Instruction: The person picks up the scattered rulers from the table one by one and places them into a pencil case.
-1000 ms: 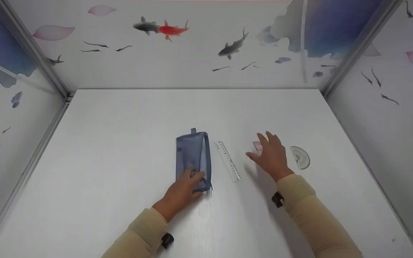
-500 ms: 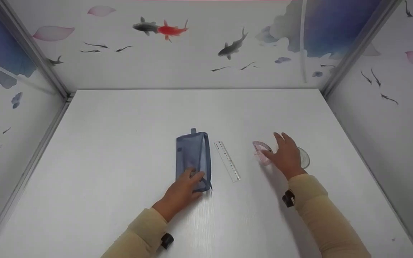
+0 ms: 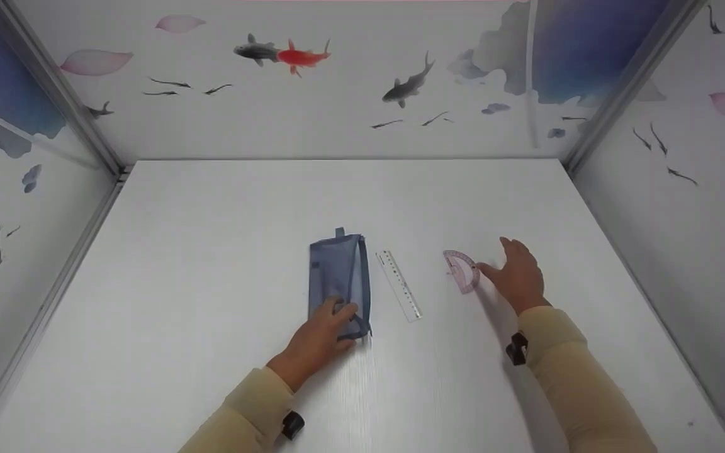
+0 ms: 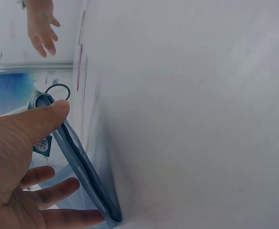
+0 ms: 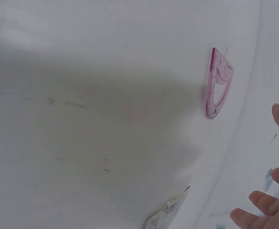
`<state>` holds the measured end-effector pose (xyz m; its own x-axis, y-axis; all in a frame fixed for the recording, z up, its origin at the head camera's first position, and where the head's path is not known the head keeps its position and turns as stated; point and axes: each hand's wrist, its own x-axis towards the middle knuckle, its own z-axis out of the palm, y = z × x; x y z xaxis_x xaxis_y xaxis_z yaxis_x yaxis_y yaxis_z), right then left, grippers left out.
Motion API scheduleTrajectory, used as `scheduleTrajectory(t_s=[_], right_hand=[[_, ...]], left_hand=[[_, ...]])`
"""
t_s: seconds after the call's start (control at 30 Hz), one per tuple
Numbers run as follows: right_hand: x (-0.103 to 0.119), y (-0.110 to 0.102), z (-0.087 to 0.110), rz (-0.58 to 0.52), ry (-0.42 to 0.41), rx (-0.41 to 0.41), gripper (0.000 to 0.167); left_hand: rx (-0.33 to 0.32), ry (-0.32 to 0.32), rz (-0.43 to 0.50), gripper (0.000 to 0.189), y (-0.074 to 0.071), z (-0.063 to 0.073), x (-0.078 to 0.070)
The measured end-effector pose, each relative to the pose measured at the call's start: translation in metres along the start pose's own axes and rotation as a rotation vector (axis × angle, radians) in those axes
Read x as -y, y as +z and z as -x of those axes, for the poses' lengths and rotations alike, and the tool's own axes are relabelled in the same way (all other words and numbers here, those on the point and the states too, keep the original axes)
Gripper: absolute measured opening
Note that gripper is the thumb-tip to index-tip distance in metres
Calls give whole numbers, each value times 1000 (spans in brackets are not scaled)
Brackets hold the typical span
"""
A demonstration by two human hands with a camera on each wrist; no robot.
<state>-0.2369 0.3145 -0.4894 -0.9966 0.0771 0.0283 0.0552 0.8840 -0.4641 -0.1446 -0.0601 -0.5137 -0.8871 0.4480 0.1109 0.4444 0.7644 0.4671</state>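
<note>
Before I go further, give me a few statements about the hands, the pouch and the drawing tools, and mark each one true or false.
1. The left hand touches the pouch. True.
2. The ruler lies between the pouch and the pink protractor. True.
3. The pink protractor is inside the pouch. False: it lies on the table.
4. The right hand holds nothing. True.
5. The pictures show only one protractor. False: the right wrist view also shows a clear protractor, which the head view does not show.
</note>
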Motion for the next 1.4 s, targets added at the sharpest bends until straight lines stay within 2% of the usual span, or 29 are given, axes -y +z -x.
scheduleTrajectory(t_s=[0.57, 0.83, 1.03, 1.4], right_hand=[[-22, -4, -8, -138, 118, 49, 77], [-37, -6, -11, -200, 122, 73, 79], [-47, -11, -14, -269, 171, 106, 83], [-68, -10, -17, -274, 231, 131, 83]], left_hand=[[-18, 0, 4, 58, 1, 1, 1], [-23, 2, -2, 57, 1, 1, 1], [25, -29, 25, 60, -2, 1, -1], [15, -27, 16, 60, 0, -1, 0]])
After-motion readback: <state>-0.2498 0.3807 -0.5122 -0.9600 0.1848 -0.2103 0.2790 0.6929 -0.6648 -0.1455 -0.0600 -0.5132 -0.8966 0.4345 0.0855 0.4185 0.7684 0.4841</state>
